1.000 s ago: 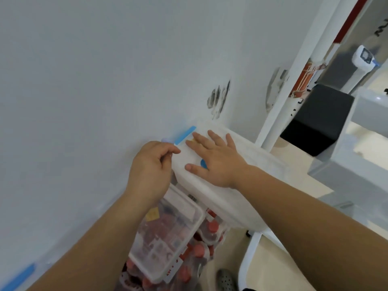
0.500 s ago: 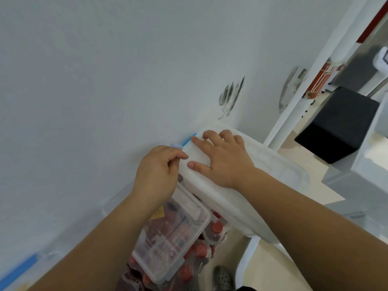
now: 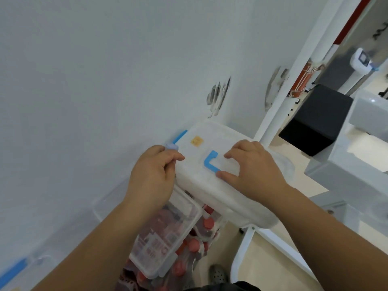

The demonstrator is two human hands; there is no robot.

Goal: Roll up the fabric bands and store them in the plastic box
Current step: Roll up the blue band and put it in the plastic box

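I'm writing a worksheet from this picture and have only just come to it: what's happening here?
A person holds a lidded white plastic box at the edge of a white table. The left hand grips its end by a blue clip. The right hand sits on the lid, bent fingers and thumb around the blue-edged handle. No fabric bands show.

Your plastic box [image 3: 212, 185] is frosted, matt plastic; its blue handle [image 3: 207, 164] looks smooth, possibly rubbery. The tabletop [image 3: 94, 80] is smooth matt white; the lower container [image 3: 165, 244] is clear glossy plastic.
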